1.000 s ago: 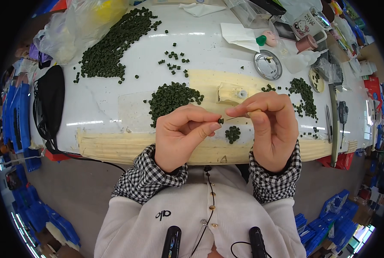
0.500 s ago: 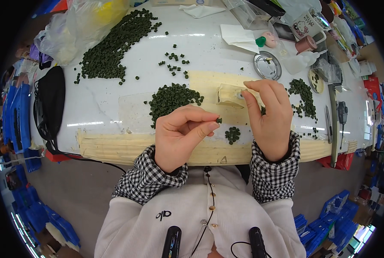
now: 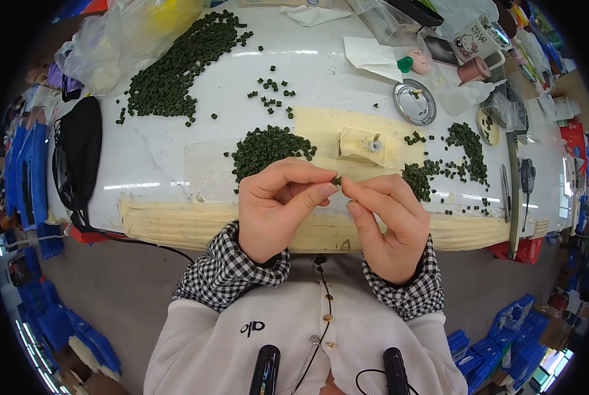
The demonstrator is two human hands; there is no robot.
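Note:
My left hand (image 3: 275,207) is closed in a pinch, its thumb and forefinger round a small dark green spool-shaped piece (image 3: 336,181). Right beside that piece is the forefinger tip of my right hand (image 3: 393,227), close enough to touch it. The right thumb stays apart from its forefinger, and nothing shows clearly between them. Beyond both hands sits a tape-covered block (image 3: 357,150) with a small upright post (image 3: 375,146) on its top. A heap of green pieces (image 3: 268,150) lies just past my left hand, and a smaller pile (image 3: 416,182) lies beyond my right.
A large heap of green pieces (image 3: 176,72) spreads at the far left near a plastic bag (image 3: 120,49) and a black cloth mask (image 3: 80,158). At the right are a round metal lid (image 3: 414,102), a squeeze bottle (image 3: 462,99), a mug (image 3: 476,41) and tweezers (image 3: 506,191).
My right hand has come away from the block toward me and leftward, up to the piece in my left hand. The post on the block now shows. My left hand stays put.

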